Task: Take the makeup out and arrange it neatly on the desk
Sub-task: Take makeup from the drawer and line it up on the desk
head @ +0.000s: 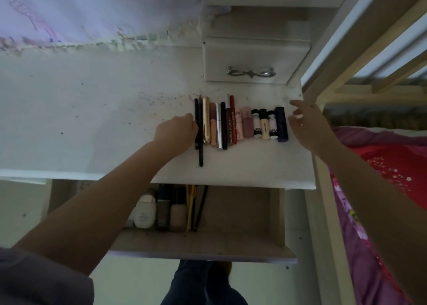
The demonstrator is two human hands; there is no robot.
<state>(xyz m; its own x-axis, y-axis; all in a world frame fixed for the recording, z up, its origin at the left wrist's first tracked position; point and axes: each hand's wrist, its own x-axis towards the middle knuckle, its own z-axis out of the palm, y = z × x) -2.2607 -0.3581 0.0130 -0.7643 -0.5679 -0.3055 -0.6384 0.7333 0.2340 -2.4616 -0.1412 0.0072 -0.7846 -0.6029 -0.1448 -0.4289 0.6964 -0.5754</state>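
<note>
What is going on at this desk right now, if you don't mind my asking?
A person is lining up makeup on a white desk. A row of tubes, sticks and pencils lies side by side near the small drawer unit. The left hand touches the black pencils at the row's left end; the right hand hovers open beside the dark blue tube at the right end. Below, the open drawer still holds bottles and brushes.

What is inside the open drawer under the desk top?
In the open drawer are a pale bottle, two darker bottles and thin brushes or pencils, at its left. The desk top and the left forearm cover the back and far left.
</note>
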